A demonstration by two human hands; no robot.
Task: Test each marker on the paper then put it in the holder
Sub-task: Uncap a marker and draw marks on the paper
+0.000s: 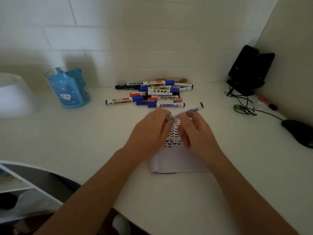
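Both hands, left hand (150, 131) & right hand (194, 129), grip one marker (194, 109) above the paper (177, 160); prob uncapping to test. Next: scribble, recap, drop in holder (67, 89) far left

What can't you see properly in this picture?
1. Head view: the white, black-ended marker is motion-blurred. The left hand and right hand gripping it cover parts of it, so whether the cap is on or off is unclear.
2. Head view: the white paper with coloured tick marks is partly hidden by both hands.
3. Head view: the pale rounded object at the left is cut off by the frame edge.
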